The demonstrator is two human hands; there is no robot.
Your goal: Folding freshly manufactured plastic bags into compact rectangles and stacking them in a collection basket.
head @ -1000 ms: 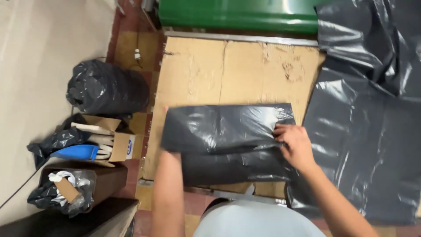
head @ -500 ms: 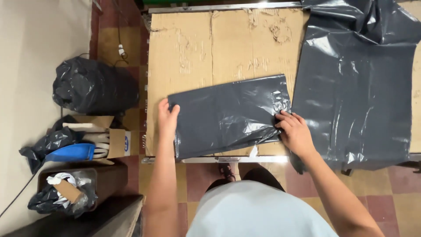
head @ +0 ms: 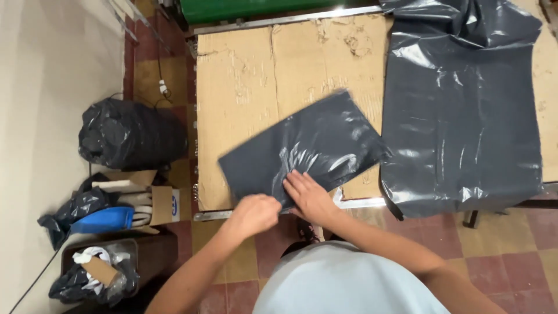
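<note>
A folded dark grey plastic bag (head: 314, 145) lies tilted on the cardboard-covered table (head: 244, 81). My left hand (head: 254, 213) is curled at the bag's near edge and appears to pinch it. My right hand (head: 308, 195) presses flat on the bag's near part, right beside the left hand. A large sheet of the same dark plastic (head: 459, 110) is spread over the right side of the table and hangs over its front edge.
On the floor at the left stand a full black rubbish bag (head: 131, 134), a small cardboard box (head: 154, 203) with a blue object (head: 104, 220), and a dark bin (head: 99, 270) with scraps. A green container (head: 261, 9) stands behind the table.
Both hands have come together at the bag's near edge. The folded bag has turned so that its right end points away from me.
</note>
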